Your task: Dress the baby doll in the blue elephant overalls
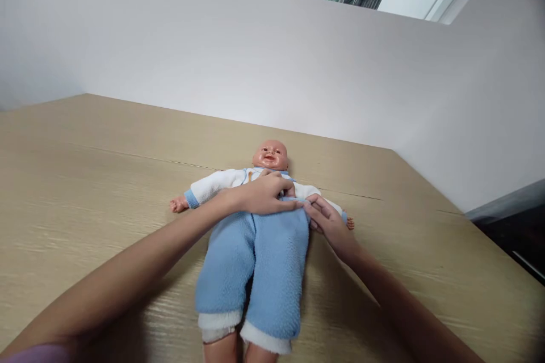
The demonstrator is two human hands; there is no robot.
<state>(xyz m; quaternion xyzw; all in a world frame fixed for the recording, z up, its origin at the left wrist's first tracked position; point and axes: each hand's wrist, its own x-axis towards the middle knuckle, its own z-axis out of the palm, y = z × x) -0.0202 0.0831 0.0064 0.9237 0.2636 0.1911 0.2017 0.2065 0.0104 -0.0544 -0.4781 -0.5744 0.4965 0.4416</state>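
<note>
A baby doll (271, 154) lies on its back, its head away from me. It wears a white top (219, 180) with blue cuffs and fleecy blue trousers (276, 266) with white hems. Across the doll's belly, my left hand (268, 193) pinches the trousers' waistband near the doll's right-hand side in view. My right hand (326, 218) grips the same waistband at its side edge, thumb and fingers together. The two hands' fingertips are close to each other. My left hand hides much of the top's front.
The doll rests on a wide wooden tabletop (106, 193). A pale wall or partition (213, 57) rises behind it and along the right. Beyond the table's right edge is a dark area (511, 232).
</note>
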